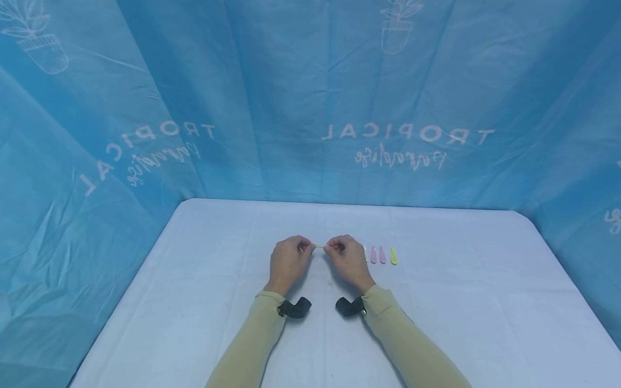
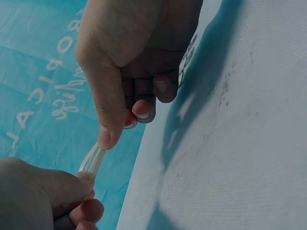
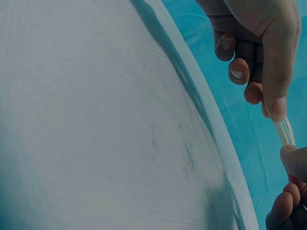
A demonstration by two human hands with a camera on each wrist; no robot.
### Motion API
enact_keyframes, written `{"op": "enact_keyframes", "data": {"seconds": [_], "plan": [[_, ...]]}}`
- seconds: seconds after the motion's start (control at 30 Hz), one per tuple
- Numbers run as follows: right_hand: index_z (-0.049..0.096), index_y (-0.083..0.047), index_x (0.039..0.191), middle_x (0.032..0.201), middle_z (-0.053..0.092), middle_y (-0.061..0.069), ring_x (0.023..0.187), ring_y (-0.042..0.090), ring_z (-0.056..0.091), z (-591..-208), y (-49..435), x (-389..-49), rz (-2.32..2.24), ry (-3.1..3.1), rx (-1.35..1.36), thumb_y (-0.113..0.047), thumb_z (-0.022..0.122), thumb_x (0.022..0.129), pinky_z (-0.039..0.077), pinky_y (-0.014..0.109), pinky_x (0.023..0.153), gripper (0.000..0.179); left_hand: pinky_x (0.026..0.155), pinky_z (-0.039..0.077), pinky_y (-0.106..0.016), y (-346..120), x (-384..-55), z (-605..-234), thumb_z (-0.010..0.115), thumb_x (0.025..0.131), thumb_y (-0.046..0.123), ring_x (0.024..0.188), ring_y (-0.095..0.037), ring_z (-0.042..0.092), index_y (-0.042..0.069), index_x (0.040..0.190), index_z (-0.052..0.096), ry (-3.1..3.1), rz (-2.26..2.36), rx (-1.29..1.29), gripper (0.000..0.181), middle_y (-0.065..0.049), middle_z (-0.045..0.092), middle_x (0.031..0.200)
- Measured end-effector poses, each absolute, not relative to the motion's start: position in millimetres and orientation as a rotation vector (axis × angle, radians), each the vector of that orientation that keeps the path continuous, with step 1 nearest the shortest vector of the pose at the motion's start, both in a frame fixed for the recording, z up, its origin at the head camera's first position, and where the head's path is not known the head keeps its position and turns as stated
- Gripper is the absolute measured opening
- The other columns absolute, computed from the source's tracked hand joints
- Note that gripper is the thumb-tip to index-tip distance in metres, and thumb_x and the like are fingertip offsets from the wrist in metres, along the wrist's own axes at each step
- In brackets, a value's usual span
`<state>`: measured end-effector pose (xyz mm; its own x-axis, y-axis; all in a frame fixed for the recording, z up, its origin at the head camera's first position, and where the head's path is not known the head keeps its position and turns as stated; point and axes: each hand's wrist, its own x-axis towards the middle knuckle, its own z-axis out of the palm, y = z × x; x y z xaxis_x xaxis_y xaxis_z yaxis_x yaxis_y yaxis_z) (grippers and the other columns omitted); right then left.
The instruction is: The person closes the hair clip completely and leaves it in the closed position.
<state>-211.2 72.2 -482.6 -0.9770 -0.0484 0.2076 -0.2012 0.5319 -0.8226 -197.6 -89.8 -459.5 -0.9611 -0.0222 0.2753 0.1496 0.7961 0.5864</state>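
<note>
A pale cream snap hair clip (image 1: 319,246) is stretched between my two hands over the table. My left hand (image 1: 289,262) pinches one end between thumb and forefinger. The other end is pinched by my right hand (image 1: 350,261). Close up in the left wrist view, thin slim strips of the hair clip (image 2: 92,160) show between the two thumbs, with narrow gaps between them. Its ends are hidden under the fingertips. The right wrist view shows the same strips of the clip (image 3: 286,130) slightly bowed.
Right of my right hand lie a pink clip (image 1: 373,255), another pink clip (image 1: 383,255) and a yellow clip (image 1: 394,256) in a row. A whitish clip (image 1: 366,254) is partly hidden by that hand. Blue printed curtains (image 1: 291,108) surround the white-covered table (image 1: 461,302).
</note>
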Motion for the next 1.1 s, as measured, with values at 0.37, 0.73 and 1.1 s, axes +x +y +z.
{"op": "enact_keyframes", "data": {"seconds": [0.37, 0.73, 1.1], "plan": [[0.071, -0.003, 0.093, 0.085, 0.062, 0.004, 0.08, 0.019, 0.056, -483.3, 71.9, -210.3, 1.406, -2.598, 0.233, -0.013, 0.073, 0.091, 0.046, 0.036, 0.075, 0.01, 0.065, 0.049, -0.03, -88.8, -198.0, -460.7, 0.075, 0.092, 0.023, 0.068, -0.012, 0.059, 0.008, 0.094, 0.076, -2.717, -0.919, -0.096, 0.015, 0.0, 0.068, 0.078], [0.071, -0.002, 0.091, 0.083, 0.06, 0.004, 0.078, 0.02, 0.054, -482.9, 71.7, -209.5, 1.405, -2.581, 0.246, -0.011, 0.072, 0.091, 0.045, 0.035, 0.074, 0.009, 0.064, 0.048, -0.03, -88.6, -197.3, -461.1, 0.075, 0.092, 0.021, 0.066, -0.011, 0.058, 0.008, 0.091, 0.076, -2.695, -0.927, -0.104, 0.013, 0.001, 0.068, 0.077], [0.07, -0.002, 0.091, 0.083, 0.061, 0.005, 0.078, 0.02, 0.055, -482.6, 71.1, -210.0, 1.401, -2.581, 0.233, -0.012, 0.072, 0.091, 0.044, 0.035, 0.074, 0.009, 0.062, 0.047, -0.03, -87.2, -198.4, -464.9, 0.076, 0.089, 0.019, 0.064, -0.011, 0.057, 0.009, 0.086, 0.075, -2.632, -0.928, -0.115, 0.011, 0.002, 0.067, 0.073]]}}
